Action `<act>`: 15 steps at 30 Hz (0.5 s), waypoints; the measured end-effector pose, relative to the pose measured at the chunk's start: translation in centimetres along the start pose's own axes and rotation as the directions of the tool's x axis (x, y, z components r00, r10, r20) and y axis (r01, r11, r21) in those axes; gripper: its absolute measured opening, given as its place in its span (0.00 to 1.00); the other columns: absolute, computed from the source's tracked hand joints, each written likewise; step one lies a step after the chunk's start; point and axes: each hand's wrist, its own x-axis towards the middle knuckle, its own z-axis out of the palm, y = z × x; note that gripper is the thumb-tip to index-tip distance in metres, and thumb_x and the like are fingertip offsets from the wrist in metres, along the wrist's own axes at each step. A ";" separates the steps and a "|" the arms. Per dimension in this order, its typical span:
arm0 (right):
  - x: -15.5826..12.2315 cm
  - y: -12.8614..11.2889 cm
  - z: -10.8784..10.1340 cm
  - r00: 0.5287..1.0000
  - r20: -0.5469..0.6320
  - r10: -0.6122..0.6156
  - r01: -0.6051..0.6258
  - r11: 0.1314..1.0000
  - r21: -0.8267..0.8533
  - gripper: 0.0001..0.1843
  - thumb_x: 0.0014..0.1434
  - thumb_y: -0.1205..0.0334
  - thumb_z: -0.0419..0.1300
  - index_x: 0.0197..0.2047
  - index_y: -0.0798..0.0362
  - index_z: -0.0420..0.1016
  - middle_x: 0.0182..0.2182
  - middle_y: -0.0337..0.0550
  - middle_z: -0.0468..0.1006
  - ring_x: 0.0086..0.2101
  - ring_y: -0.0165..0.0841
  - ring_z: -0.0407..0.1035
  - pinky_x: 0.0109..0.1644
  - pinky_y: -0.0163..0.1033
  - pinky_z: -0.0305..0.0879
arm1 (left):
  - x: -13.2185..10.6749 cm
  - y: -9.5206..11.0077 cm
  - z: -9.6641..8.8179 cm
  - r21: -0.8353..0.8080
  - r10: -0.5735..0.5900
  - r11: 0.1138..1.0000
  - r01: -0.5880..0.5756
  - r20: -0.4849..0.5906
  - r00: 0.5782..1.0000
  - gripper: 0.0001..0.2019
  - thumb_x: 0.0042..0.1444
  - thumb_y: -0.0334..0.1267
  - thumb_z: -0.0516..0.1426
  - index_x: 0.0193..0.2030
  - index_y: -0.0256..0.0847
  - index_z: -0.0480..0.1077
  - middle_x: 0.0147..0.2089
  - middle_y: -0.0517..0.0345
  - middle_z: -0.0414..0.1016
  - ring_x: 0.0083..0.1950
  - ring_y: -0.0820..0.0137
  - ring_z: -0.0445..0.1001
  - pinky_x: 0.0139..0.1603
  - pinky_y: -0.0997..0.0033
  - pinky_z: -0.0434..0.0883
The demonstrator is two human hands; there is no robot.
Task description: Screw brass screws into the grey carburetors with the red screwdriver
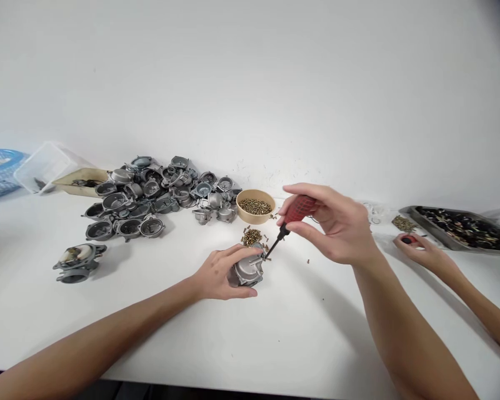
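My left hand [223, 272] is closed around a grey metal carburetor [250, 270] resting on the white table, its rounded bowl cover facing up. In my right hand [333, 225] is a screwdriver [299, 211] with a red and black handle, tilted so that its dark shaft points down to the left. The screwdriver's tip meets the far right edge of the carburetor; whether it sits in a screw head is too small to tell. Just behind the carburetor lies a small heap of brass screws [252, 237], with a few strewn beside it.
A round tub [255, 205] of brass screws stands farther back. Many grey bowl covers [129, 226] are piled at the back left, with another carburetor [78, 262] nearer. At the right, a co-worker's hand [419, 250] holds a red-and-black tool beside a tray [445, 236] of dark parts.
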 end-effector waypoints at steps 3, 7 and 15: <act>0.0 -0.1 -0.4 0.998 -0.061 0.007 -0.008 1.000 -0.018 0.25 0.63 0.65 0.67 0.63 0.45 0.72 0.40 0.44 0.81 0.39 0.36 0.78 0.45 0.45 0.81 | 0.1 -0.5 -1.4 0.047 0.087 0.995 -0.086 -0.020 0.996 0.34 0.56 0.61 0.62 0.66 0.50 0.66 0.57 0.49 0.74 0.45 0.63 0.79 0.48 0.65 0.76; 0.2 -0.4 0.2 0.998 -0.059 -0.033 0.033 0.999 -0.008 0.24 0.63 0.68 0.66 0.62 0.44 0.73 0.41 0.44 0.81 0.39 0.35 0.78 0.45 0.44 0.81 | 0.2 -0.9 -2.5 0.143 0.176 0.977 -0.161 -0.103 0.979 0.27 0.55 0.59 0.64 0.56 0.45 0.73 0.62 0.44 0.67 0.27 0.76 0.73 0.30 0.71 0.74; 0.1 -0.5 2.4 0.997 0.028 -0.068 0.066 0.997 0.047 0.27 0.63 0.72 0.65 0.62 0.44 0.72 0.45 0.43 0.81 0.39 0.32 0.78 0.45 0.41 0.81 | 0.3 -0.1 -1.9 0.148 0.186 0.974 -0.172 -0.080 0.979 0.28 0.55 0.60 0.65 0.51 0.42 0.64 0.60 0.44 0.72 0.26 0.78 0.73 0.26 0.76 0.71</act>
